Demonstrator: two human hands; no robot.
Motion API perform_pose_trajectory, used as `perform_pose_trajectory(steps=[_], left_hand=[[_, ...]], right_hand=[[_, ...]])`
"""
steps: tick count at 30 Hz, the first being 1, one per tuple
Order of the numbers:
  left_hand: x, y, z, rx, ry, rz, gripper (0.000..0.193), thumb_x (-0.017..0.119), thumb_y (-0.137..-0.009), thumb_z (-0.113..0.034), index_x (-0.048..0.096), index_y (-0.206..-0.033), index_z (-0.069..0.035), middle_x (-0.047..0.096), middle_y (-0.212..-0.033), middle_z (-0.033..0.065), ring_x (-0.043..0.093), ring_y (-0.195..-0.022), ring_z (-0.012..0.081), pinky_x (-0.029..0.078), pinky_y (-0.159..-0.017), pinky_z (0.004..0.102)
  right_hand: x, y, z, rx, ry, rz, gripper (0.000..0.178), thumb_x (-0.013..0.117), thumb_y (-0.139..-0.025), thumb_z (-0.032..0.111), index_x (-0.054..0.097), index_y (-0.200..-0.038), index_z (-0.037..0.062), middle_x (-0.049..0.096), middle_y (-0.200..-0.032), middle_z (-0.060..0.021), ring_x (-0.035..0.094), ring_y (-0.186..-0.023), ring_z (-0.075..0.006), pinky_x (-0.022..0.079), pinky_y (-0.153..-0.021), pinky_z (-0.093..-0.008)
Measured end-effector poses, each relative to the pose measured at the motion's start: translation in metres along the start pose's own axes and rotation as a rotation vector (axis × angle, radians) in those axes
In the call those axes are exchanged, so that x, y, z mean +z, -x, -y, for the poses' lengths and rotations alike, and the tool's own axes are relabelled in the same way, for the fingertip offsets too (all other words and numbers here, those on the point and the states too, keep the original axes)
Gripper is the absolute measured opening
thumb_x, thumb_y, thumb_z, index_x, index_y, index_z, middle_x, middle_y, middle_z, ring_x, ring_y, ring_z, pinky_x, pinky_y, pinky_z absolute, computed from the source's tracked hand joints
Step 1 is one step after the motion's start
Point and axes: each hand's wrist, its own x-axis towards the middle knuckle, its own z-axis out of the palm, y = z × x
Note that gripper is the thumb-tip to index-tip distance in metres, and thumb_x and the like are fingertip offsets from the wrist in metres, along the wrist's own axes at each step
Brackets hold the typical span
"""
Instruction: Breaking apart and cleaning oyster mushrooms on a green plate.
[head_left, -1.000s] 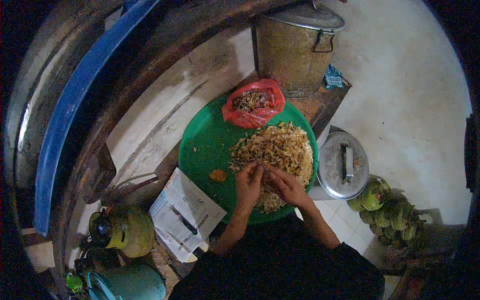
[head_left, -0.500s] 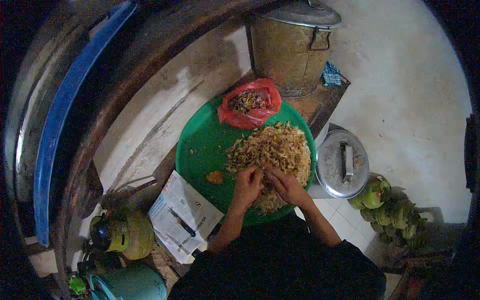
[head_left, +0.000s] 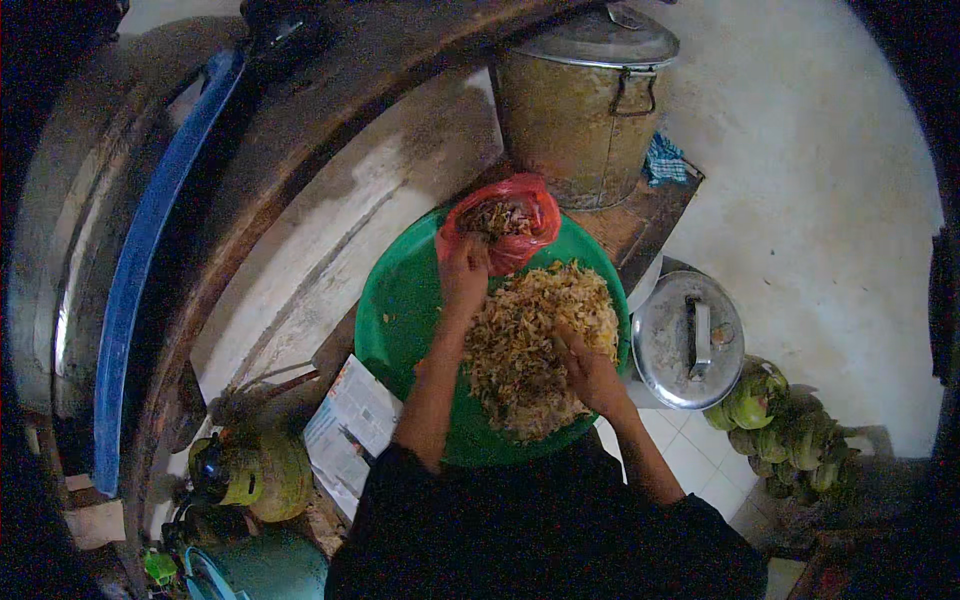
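A round green tray [head_left: 400, 262] carries a heap of pale brown, dry-looking shreds [head_left: 530, 300]. Toward its far edge rests a red plastic bag [head_left: 543, 216], its mouth spread around a darker shredded mix [head_left: 497, 217]. My left hand [head_left: 465, 275] reaches to the near left rim of this bag, fingertips at the contents; their closure is unclear. Over the right part of the heap, my right hand [head_left: 592, 375] has its fingers drawn together against the shreds. Whatever they pinch is too small to make out.
Beyond the tray stands a tall lidded metal pot [head_left: 570, 120]. To the right are a round metal lid [head_left: 688, 340] and several green fruits [head_left: 755, 392]. A newspaper [head_left: 350, 430], a green gas cylinder [head_left: 275, 470] and a teal bucket [head_left: 265, 560] are at lower left.
My left hand has left the heap and moved up to the red bag. My right hand stays by the heap, slightly farther right. The orange-brown clump on the tray is now hidden behind my left forearm.
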Motion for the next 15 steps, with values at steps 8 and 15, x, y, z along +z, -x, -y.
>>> perform_pose_trajectory(steps=[8, 15], left_hand=[[0.003, -0.051, 0.05, 0.075, -0.226, 0.215, 0.039, 0.053, -0.075, -0.015, 0.053, -0.113, -0.003, 0.059, -0.097, 0.022, 0.056, -0.094, 0.0356, 0.044, -0.083, 0.0409], [-0.092, 0.065, 0.073, -0.044, -0.173, 0.623, 0.045, 0.055, -0.07, -0.01, 0.054, -0.115, -0.006, 0.058, -0.104, 0.0211, 0.056, -0.094, 0.0345, 0.045, -0.082, 0.0416]], right_hand=[[0.011, 0.03, -0.017, 0.241, -0.048, -0.001, 0.041, 0.047, -0.088, 0.013, 0.037, -0.127, 0.0063, 0.059, -0.088, -0.0232, 0.057, -0.083, -0.0405, 0.045, -0.071, -0.0438], [-0.024, 0.029, 0.007, 0.154, -0.052, 0.103, 0.041, 0.042, -0.092, 0.019, 0.036, -0.132, 0.0099, 0.06, -0.078, -0.0189, 0.055, -0.06, -0.0191, 0.045, -0.06, -0.0316]])
